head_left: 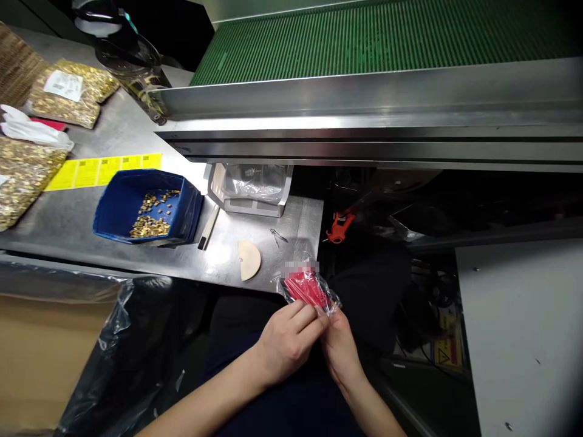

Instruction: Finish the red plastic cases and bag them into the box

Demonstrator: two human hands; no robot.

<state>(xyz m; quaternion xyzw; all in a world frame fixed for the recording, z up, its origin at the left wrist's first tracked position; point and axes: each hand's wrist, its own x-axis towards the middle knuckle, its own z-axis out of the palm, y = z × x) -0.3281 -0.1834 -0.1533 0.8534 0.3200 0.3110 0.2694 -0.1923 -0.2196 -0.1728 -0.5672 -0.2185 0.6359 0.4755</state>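
Both my hands pinch the near end of a clear plastic bag (306,284) with something flat and red inside. My left hand (291,340) has its fingers closed on the bag's lower edge. Close against it, my right hand (337,343) grips the bag's right corner, its fingertips partly hidden. The bag's far end reaches over the corner of the metal table. Beyond it on the table lie a small pair of metal snips or tweezers (278,237) and a pale half-round piece (249,261).
A blue bin (191,209) holds small brass-coloured parts, beside a white-handled cutter (208,228). Behind stands a grey tray (255,206) with clear bags. Bags of golden parts (40,161) lie left. A green ribbed conveyor (364,42) runs behind a metal rail; an orange tool (340,227) hangs right.
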